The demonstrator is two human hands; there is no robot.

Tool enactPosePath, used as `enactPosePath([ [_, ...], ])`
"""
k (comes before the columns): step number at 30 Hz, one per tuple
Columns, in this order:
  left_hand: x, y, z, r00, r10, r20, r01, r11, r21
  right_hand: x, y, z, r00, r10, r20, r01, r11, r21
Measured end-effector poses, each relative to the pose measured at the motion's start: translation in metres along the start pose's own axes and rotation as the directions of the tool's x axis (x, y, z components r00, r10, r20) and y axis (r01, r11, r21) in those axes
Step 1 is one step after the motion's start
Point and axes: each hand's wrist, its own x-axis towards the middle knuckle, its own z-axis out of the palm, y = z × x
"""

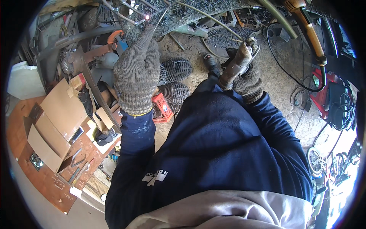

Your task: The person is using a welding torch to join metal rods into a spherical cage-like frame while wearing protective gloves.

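Cluttered floor (282,108), gloved hands (134,76), tool (238,64)

Upper body and gloved hands, seen from above. The left forearm (138,133) extends forward almost straight, a ribbed cuff covering the wrist; the left hand (138,74) is turned with its back toward the viewer, the fingers reaching forward close together, the tips indistinct. The right forearm (271,116) slants inward, bringing the right hand (248,84) ahead of the torso (221,152), its fingers curled in a grip and partly hidden
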Motion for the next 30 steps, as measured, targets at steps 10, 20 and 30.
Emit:
enactPosePath([
  [10,0.0,0.003,0.0,0.996,-0.086,0.008,0.086,0.995,-0.051,0.009,-0.018,0.03,0.935,-0.208,-0.287,0.144,0.963,-0.228],
  [20,0.0,0.001,0.003,0.996,-0.077,-0.036,0.076,0.996,-0.051,0.007,0.004,-0.003,0.966,-0.245,0.082,0.256,0.858,-0.444],
  [30,-0.006,-0.008,0.006,0.997,-0.008,-0.08,0.003,0.998,-0.056,-0.005,0.027,-0.012,0.997,-0.07,0.019,0.071,0.894,-0.442],
])
